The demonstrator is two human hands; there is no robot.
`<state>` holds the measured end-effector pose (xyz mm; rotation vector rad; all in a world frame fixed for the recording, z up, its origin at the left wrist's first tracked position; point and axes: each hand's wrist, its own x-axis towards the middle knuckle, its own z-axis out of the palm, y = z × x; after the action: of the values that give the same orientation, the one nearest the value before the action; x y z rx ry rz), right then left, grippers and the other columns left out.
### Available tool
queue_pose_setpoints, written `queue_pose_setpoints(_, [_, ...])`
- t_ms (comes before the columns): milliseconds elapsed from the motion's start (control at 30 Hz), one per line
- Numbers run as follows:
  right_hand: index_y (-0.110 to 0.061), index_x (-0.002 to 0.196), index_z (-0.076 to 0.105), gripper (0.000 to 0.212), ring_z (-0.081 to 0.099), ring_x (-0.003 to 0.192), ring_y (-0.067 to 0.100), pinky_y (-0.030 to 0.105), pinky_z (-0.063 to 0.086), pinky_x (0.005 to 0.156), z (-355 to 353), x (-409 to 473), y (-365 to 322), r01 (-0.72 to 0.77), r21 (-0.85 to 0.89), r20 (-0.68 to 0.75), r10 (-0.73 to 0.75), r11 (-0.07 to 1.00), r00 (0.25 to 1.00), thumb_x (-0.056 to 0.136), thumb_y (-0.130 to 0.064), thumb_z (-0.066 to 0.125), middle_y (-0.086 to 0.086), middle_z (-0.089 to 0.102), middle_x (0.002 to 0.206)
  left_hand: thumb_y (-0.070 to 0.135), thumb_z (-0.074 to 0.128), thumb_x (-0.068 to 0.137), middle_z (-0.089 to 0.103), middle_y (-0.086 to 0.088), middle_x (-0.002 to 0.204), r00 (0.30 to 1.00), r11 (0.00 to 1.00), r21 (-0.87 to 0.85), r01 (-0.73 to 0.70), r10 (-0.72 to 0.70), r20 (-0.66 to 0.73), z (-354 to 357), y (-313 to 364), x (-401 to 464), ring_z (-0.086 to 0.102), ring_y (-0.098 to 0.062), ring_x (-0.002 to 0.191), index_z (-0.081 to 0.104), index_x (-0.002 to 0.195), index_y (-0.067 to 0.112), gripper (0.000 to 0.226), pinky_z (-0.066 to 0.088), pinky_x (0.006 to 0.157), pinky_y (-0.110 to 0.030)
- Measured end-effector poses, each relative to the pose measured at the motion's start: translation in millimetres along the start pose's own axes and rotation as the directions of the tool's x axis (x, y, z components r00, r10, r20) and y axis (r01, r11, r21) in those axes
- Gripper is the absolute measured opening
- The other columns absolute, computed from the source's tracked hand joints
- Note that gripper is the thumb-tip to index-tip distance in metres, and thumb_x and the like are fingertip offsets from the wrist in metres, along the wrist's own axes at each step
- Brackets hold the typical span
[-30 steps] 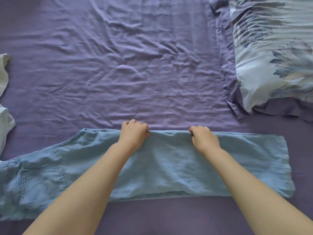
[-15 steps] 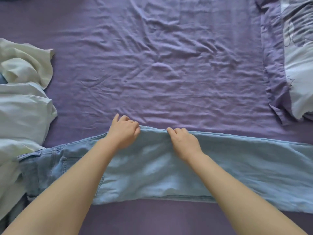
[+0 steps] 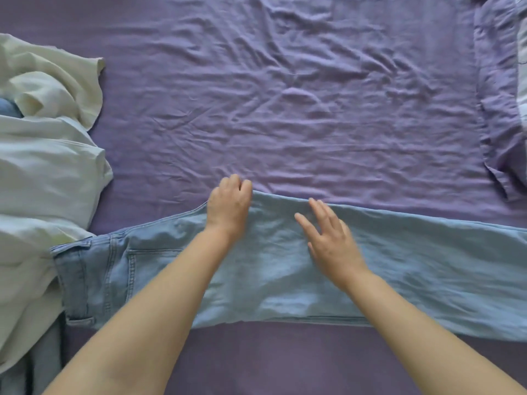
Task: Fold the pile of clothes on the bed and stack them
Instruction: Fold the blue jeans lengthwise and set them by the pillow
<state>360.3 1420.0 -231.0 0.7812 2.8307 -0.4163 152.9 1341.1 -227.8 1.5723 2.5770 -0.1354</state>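
Bed point(image 3: 285, 109): wrinkled purple sheet. Jeans point(image 3: 413, 266): soft pale denim, lower centre; left hand point(image 3: 228, 206) apparently gripping edge, right hand point(image 3: 330, 240) fingers spread.

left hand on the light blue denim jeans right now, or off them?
Touching. In the head view the left hand curls its fingers over the far edge of the light blue denim jeans, with no gap visible.

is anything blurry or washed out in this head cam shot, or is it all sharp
Head view: the right hand is smeared by motion blur, fingers spread over the jeans; the left hand, curled at the jeans' far edge, is sharper; light is soft and even, no glare; the pale clothes pile looks slightly washed out; the purple sheet wrinkles read clearly.
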Motion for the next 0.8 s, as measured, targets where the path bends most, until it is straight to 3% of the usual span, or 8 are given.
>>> queue_pose_setpoints(67, [-0.016,0.109,0.072,0.069,0.062,0.111,0.037,0.053,0.055,0.077,11.5,-28.4,-2.4,0.024,-0.074,0.14,-0.013,0.997,0.99,0.043,-0.017,0.094,0.017,0.063,0.124,0.013,0.087,0.056,0.062,-0.016,0.089,0.997,0.996,-0.051,-0.078,0.079,0.017,9.1,21.7,-35.0,0.063,-0.031,0.079,0.067,0.086,0.011,0.036,0.049,0.056,-0.034])
queue_pose_setpoints(100, [-0.018,0.109,0.073,0.067,0.062,0.111,0.038,0.06,0.052,0.079,16.4,-42.9,0.3,-0.007,-0.085,0.213,0.024,0.996,0.977,0.046,-0.026,0.095,0.016,0.063,0.123,0.034,0.083,0.066,0.058,-0.019,0.117,0.988,0.996,-0.076,-0.05,0.06,0.14,18.4,28.2,-50.0,0.058,-0.033,0.108,0.065,0.109,0.018,0.05,0.051,0.078,-0.041])
queue_pose_setpoints(167, [-0.021,0.117,0.069,0.062,0.058,0.115,0.041,0.07,0.044,0.081,22.8,-70.6,12.1,-0.119,-0.106,0.283,0.145,0.987,0.948,0.061,-0.041,0.086,0.015,0.06,0.128,0.068,0.053,0.08,0.002,-0.01,0.159,0.903,0.995,-0.088,0.048,-0.006,0.429,37.7,25.1,-71.5,0.002,-0.029,0.147,0.018,0.148,0.041,0.081,0.018,0.109,-0.062])
queue_pose_setpoints(333, [-0.031,0.142,0.043,0.08,0.033,0.138,0.038,0.065,0.032,0.1,15.8,-116.8,47.1,-0.246,-0.12,0.412,0.274,0.962,0.869,0.084,-0.075,0.01,0.013,0.034,0.152,0.089,0.042,0.064,-0.039,-0.003,0.151,0.841,0.996,-0.066,-0.062,0.088,0.534,46.5,-3.8,-63.2,-0.03,-0.022,0.142,-0.027,0.141,0.048,0.111,0.002,0.108,-0.07])
queue_pose_setpoints(400, [-0.042,0.149,0.011,0.075,-0.004,0.147,0.029,0.056,0.013,0.114,20.3,-126.6,57.0,-0.219,-0.119,0.465,0.249,0.968,0.849,0.084,-0.074,0.029,0.005,-0.002,0.16,0.085,0.048,0.066,-0.039,-0.006,0.151,0.826,0.997,-0.052,-0.065,0.083,0.557,40.8,-0.7,-62.8,-0.03,-0.024,0.142,-0.026,0.142,0.046,0.113,0.002,0.108,-0.069])
queue_pose_setpoints(467, [-0.04,0.15,0.012,0.08,-0.009,0.147,0.027,0.051,0.007,0.116,19.9,-133.2,59.3,-0.199,-0.064,0.444,0.206,0.978,0.872,0.085,-0.056,0.057,0.005,-0.006,0.16,0.073,0.057,0.073,-0.034,-0.009,0.153,0.828,0.998,-0.038,-0.046,0.059,0.557,30.2,14.7,-66.8,-0.028,-0.028,0.143,-0.018,0.148,0.039,0.111,0.003,0.111,-0.066])
queue_pose_setpoints(633, [-0.006,0.095,0.07,0.06,0.061,0.11,0.04,0.058,0.052,0.081,14.3,-138.1,47.0,-0.02,0.017,0.202,0.017,1.0,0.979,0.039,-0.006,0.089,0.02,0.063,0.121,0.033,0.054,0.087,0.012,-0.007,0.157,0.836,0.931,-0.292,-0.218,0.332,0.436,11.7,88.6,-107.7,-0.005,-0.026,0.147,0.042,0.135,0.021,0.051,0.017,0.115,-0.049])
queue_pose_setpoints(800, [-0.004,0.074,0.07,0.014,0.062,0.106,0.039,0.052,0.054,0.078,14.5,-142.6,59.6,0.0,0.254,0.071,-0.019,0.967,0.997,0.068,-0.002,0.082,0.014,0.069,0.101,0.035,0.056,0.09,0.028,-0.006,0.146,0.839,0.924,-0.338,-0.178,0.322,0.438,21.0,144.2,-151.3,0.004,-0.022,0.146,0.051,0.12,0.015,0.036,0.009,0.115,-0.054])
